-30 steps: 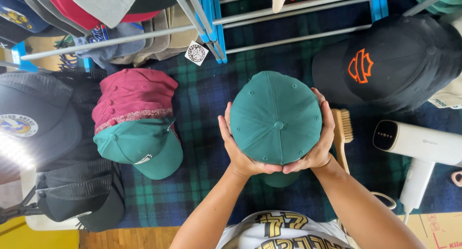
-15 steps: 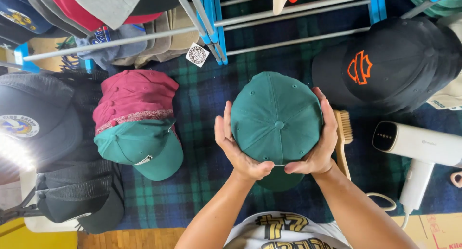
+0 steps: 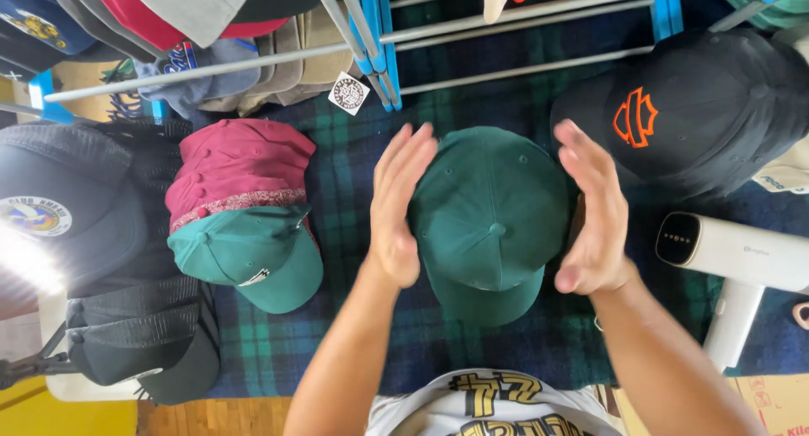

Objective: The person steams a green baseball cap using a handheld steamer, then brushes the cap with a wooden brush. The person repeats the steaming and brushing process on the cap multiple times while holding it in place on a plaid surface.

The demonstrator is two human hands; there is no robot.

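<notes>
Your hands have just let go of the dark green cap (image 3: 493, 221): half a second ago both palms cupped its crown, and now it lies on the plaid blanket (image 3: 354, 335), bill toward you, crown button up. Your left hand (image 3: 400, 208) stands flat and open just beside the cap's left flank, perhaps brushing it; your right hand (image 3: 594, 213) is likewise open, fingers straight, just off its right flank. Neither grips anything. Judged from this, the cap has been set down and shaped, not picked up.

Left of the green cap lies a teal cap (image 3: 253, 255), with a stack of maroon caps (image 3: 236, 166) touching it behind. Right of the green cap, a white handheld appliance (image 3: 733, 255) rests near. Beyond it to the right sits a black cap with an orange emblem (image 3: 699, 107). Farther still, a metal rack (image 3: 506, 19) holds more caps (image 3: 168, 15) across its rails. No box or bin is identifiable.
</notes>
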